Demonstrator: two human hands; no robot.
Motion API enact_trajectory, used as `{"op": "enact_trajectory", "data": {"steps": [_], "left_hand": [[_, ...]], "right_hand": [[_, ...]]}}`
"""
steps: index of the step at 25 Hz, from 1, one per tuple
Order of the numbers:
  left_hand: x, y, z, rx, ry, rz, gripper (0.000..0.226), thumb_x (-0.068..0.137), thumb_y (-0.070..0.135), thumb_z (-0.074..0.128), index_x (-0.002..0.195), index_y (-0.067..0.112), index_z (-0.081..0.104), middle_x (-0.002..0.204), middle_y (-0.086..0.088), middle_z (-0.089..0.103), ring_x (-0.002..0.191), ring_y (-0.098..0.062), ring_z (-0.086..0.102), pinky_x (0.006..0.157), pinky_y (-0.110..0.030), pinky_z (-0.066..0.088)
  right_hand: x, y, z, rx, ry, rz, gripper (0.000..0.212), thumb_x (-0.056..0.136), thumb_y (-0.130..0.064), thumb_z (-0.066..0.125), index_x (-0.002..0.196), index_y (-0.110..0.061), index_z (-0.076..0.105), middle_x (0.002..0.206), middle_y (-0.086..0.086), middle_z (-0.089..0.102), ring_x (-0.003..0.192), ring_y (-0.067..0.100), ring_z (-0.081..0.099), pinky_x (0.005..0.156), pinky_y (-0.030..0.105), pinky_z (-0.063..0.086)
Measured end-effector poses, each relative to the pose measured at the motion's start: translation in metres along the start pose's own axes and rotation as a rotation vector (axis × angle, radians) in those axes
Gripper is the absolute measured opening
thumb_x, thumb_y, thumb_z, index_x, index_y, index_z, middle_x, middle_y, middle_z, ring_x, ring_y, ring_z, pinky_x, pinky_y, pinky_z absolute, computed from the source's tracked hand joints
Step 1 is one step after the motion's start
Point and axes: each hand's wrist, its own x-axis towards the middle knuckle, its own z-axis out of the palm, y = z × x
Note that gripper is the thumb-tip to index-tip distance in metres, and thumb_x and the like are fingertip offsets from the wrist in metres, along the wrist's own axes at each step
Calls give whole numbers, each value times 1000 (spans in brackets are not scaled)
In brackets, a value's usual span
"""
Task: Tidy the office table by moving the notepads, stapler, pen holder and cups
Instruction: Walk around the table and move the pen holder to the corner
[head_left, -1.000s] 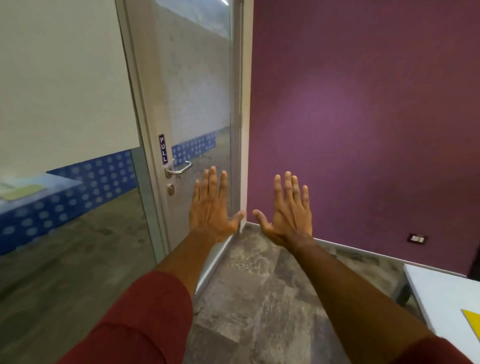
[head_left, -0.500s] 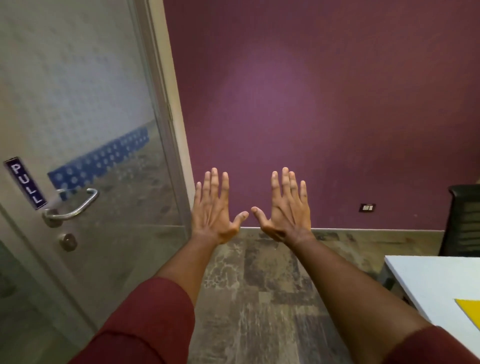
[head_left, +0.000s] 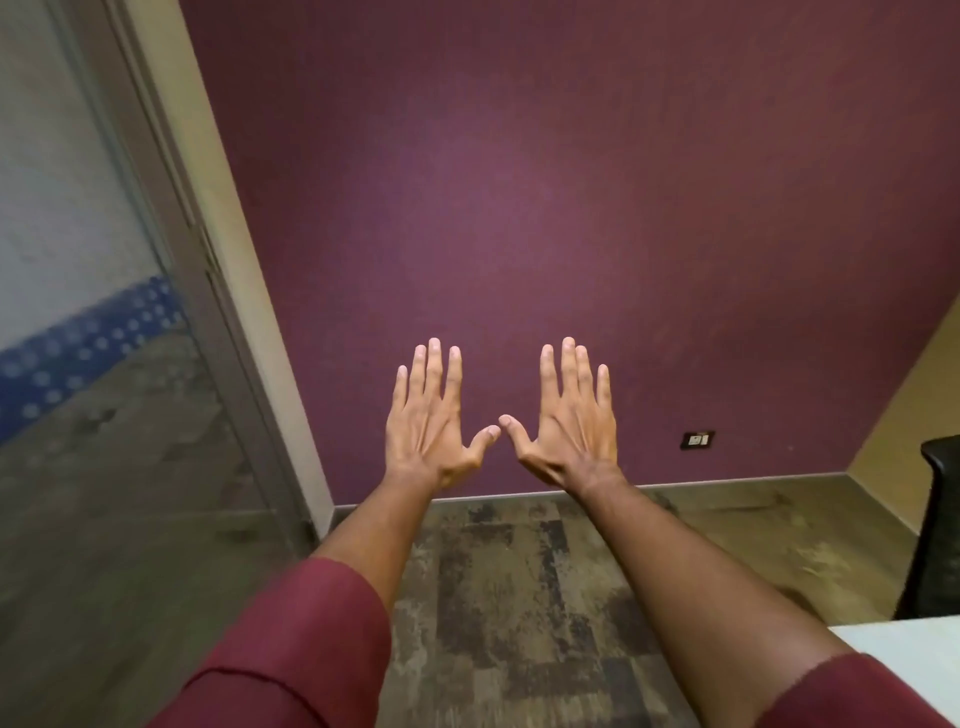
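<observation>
My left hand and my right hand are stretched out in front of me, backs up, fingers spread, thumbs almost touching. Both hold nothing. They hover in front of a purple wall, above the floor. A corner of the white office table shows at the lower right, partly behind my right arm. No notepad, stapler, pen holder or cup is in view.
A glass door with its frame stands on the left. A black chair is at the right edge, behind the table. A wall socket sits low on the purple wall. Patterned floor lies below my arms.
The view has swung to the right: the door and its handle slid off to the left, and the yellow sheet on the table left the frame. My hands stay spread and empty.
</observation>
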Motion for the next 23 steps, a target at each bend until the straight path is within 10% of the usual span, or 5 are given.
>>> {"op": "enact_trajectory", "data": {"steps": [23], "left_hand": [[452,210,265,-311,9,522,104,82,75,30,156,13,-8,164,-16,-10,152,-29,-12,124,-47,0]], "right_hand": [[282,313,158,-338,61,526,97,84,-70,30,156,-9,7,163,19,3,152,33,1,122,53,4]]}}
